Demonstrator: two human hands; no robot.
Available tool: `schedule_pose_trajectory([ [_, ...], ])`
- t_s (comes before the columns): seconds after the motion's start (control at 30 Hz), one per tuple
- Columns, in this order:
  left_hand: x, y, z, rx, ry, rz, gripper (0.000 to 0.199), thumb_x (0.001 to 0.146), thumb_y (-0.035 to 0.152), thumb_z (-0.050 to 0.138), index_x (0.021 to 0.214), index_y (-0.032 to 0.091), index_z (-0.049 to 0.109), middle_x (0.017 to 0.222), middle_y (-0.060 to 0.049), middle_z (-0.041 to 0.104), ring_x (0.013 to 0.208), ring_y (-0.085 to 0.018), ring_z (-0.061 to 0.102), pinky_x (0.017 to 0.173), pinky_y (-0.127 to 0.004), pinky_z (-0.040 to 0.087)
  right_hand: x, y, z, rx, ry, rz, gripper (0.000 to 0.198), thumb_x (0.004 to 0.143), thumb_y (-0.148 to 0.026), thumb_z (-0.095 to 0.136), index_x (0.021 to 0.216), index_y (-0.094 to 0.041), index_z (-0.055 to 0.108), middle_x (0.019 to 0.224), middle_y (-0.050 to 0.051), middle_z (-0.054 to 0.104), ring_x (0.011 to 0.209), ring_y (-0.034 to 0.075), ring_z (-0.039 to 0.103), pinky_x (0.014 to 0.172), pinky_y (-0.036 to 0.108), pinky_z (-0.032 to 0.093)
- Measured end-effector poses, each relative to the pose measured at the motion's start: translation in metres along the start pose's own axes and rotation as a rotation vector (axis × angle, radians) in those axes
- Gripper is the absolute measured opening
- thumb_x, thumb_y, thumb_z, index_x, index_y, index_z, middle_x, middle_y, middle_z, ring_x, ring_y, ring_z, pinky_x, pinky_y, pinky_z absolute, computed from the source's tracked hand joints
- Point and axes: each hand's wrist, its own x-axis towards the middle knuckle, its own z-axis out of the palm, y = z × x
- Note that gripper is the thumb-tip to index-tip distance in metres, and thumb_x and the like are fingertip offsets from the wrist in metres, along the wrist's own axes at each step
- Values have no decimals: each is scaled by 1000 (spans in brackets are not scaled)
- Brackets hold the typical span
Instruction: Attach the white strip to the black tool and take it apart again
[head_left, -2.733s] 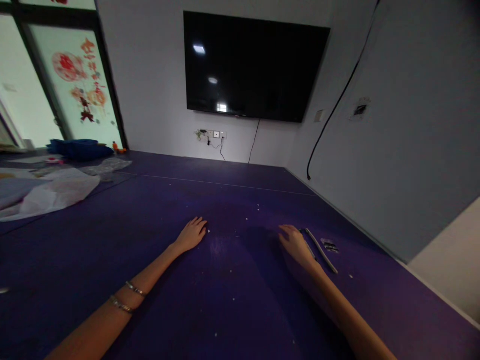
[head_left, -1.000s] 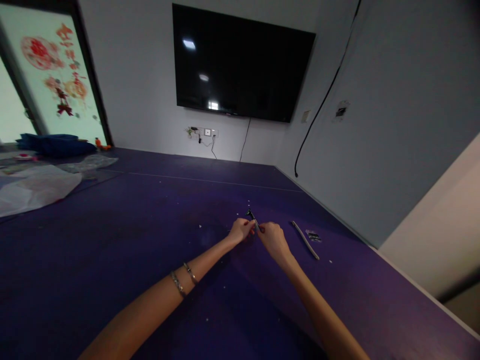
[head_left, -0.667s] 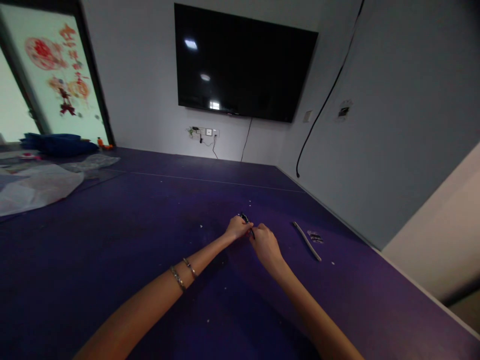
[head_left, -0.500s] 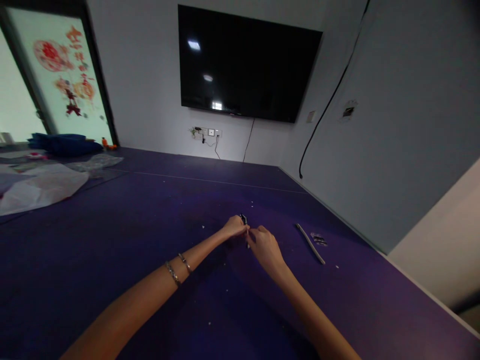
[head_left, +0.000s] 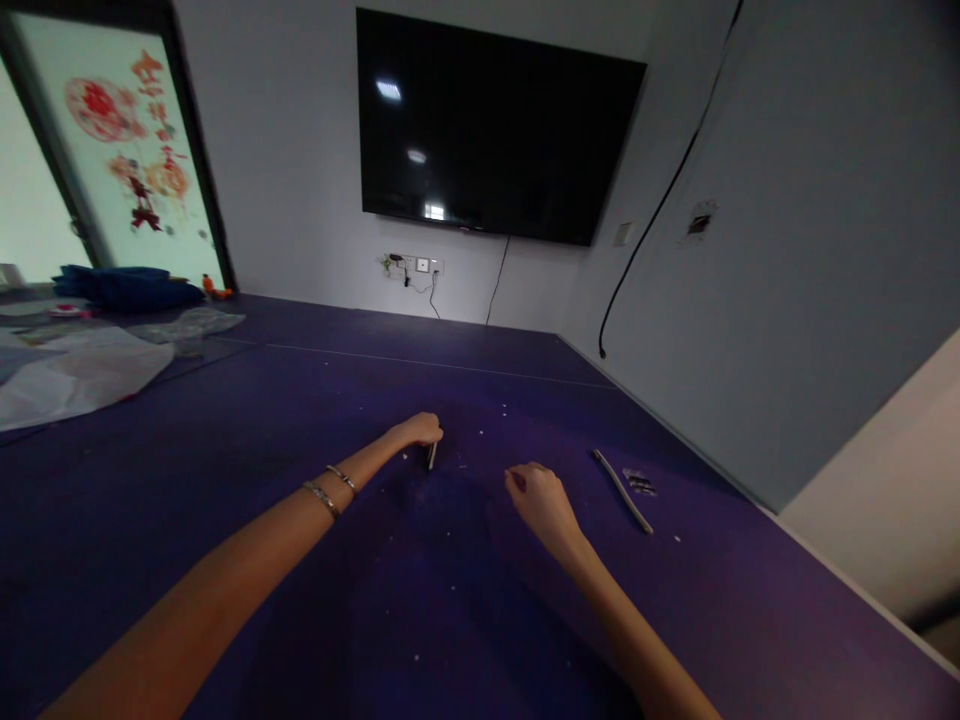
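My left hand (head_left: 421, 429) is closed, with bracelets on its wrist. From under its fingers a short, thin dark-and-pale piece (head_left: 432, 456) sticks out towards me; most of it is hidden in the grip and its kind does not show. Apart from it, to the right, my right hand (head_left: 538, 497) hovers over the purple surface with its fingers curled together. Whether anything small is pinched there I cannot make out. Farther right lie a pale, slightly bent strip (head_left: 624, 493) and a small clear packet with dark contents (head_left: 640, 482).
Tiny white bits (head_left: 481, 432) are scattered over the purple tabletop (head_left: 337, 620). Clear and white plastic sheets (head_left: 90, 375) and a dark blue cloth bundle (head_left: 127, 288) lie at the far left. A black cable (head_left: 645, 237) hangs down the right wall; a television (head_left: 495, 125) is mounted ahead.
My hands, together half a second ago, are now apart. The left has moved left with the thin piece in it; the right has stayed nearly in place, its fingers curled in.
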Motion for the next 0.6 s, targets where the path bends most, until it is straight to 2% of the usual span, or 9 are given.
schedule_pose_trajectory([
  [0.27,4,-2,9,20,30,5,28,67,27,54,84,11,70,94,-18,67,85,-24,64,66,-25,46,0,5,2,-7,-6,1,31,86,-25,40,76,-16,68,78,8,67,64,15,60,61,21,38],
  [0.43,-9,-5,11,-5,67,-32,40,73,44,49,91,13,68,96,-17,67,90,-26,63,66,-26,46,1,8,0,-2,2,15,30,84,-25,41,76,-17,68,78,8,67,64,15,61,60,21,38],
  [0.6,-28,-3,16,-57,113,-90,50,76,54,41,93,14,65,96,-17,66,91,-27,62,66,-28,46,7,29,-18,-5,61,82,28,82,-26,43,82,-20,70,82,6,69,71,16,62,61,21,38],
])
